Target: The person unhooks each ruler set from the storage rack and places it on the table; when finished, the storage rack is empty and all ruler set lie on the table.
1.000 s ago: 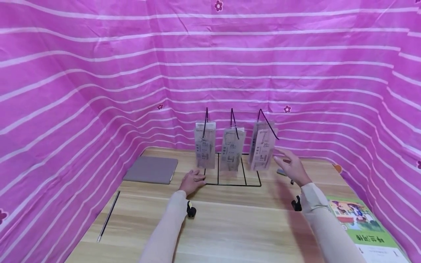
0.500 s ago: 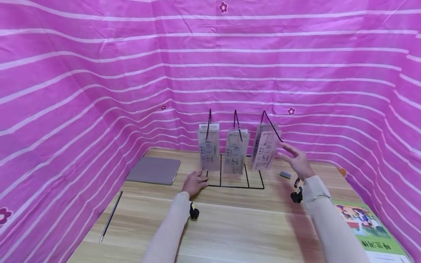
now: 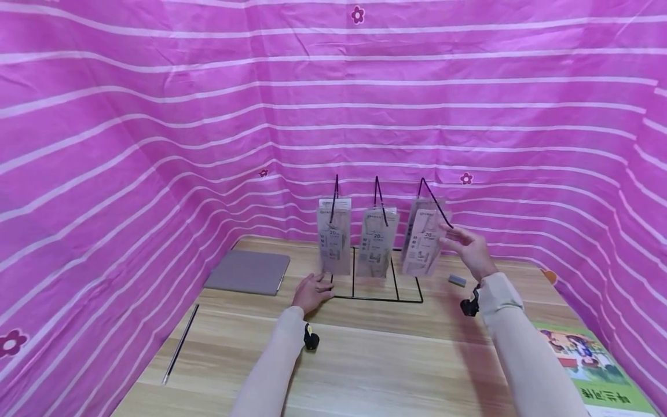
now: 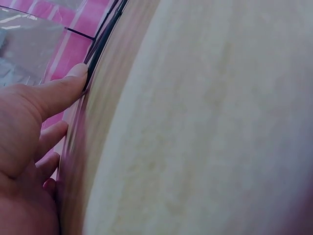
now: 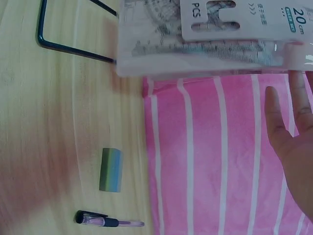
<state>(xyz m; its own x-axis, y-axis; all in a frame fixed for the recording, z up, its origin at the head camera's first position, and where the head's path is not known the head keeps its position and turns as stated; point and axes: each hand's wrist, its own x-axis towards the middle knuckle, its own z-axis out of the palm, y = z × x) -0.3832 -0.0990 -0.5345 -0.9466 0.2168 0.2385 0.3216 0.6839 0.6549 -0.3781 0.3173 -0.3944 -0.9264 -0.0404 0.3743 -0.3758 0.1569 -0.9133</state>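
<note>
A black wire rack (image 3: 377, 299) stands on the wooden table, with ruler sets in clear packets hanging from its three hooks: a left group (image 3: 334, 246), a middle group (image 3: 376, 243) and a right group (image 3: 421, 246). My left hand (image 3: 312, 292) rests at the rack's front left corner. Its thumb (image 4: 68, 90) presses the base wire while the other fingers lie loosely apart. My right hand (image 3: 473, 253) reaches up to the right hook's tip. Its index finger meets the edge of the front packet (image 5: 142, 54), and the thumb (image 5: 274, 105) stays straight beside it.
Right of the rack lie a striped eraser (image 5: 111, 170) and a pen (image 5: 105, 220). A grey flat case (image 3: 247, 272) lies at the back left, a pencil (image 3: 179, 346) nearer. A colourful book (image 3: 594, 359) sits front right. Pink striped cloth (image 3: 333, 116) encloses the table.
My right hand has risen and moved in, from beside the right packets to their edge near the hook tip. The left hand stays at the rack's corner. The head view has shifted slightly.
</note>
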